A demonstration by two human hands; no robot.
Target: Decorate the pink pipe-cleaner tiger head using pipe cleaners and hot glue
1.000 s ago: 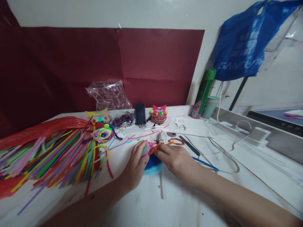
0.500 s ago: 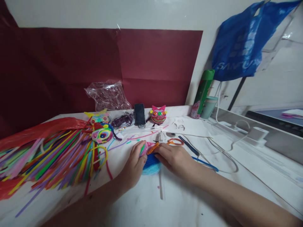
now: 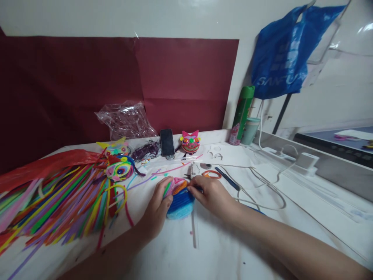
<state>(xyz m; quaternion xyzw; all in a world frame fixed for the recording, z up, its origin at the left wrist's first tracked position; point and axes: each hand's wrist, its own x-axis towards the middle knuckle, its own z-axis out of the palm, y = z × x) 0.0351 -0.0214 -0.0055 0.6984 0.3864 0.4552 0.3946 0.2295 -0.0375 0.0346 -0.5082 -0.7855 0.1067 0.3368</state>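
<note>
Fingers (image 3: 160, 189) of the left hand (image 3: 155, 212) clasp the blue-and-pink craft piece (image 3: 181, 205), apparently steadying it. The right hand (image 3: 214, 196) pinches beside its orange trim (image 3: 179, 188), contents unclear.

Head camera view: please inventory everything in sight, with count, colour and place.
Craft piece: one, blue, pink, orange; between the hands
Craft heads: three, multicoloured; one right of phone, two by strips
Strips: many, multicoloured; left
Red sheeting: red, around strips
Clear plastic: one, back left
Bundle: one, purple, left of phone
Phone: one, black, back
Handle loop: orange, beyond right hand
Cord: beige, right
Adapter: one, white, far right
Can: one, green, beside cup
Cup: one, pale green, back right
Bag: one, blue, hanging
Backing sheet: maroon, wall
Table: white, underneath
Left hand: one, gripping craft piece
Right hand: one, at its orange edge
</note>
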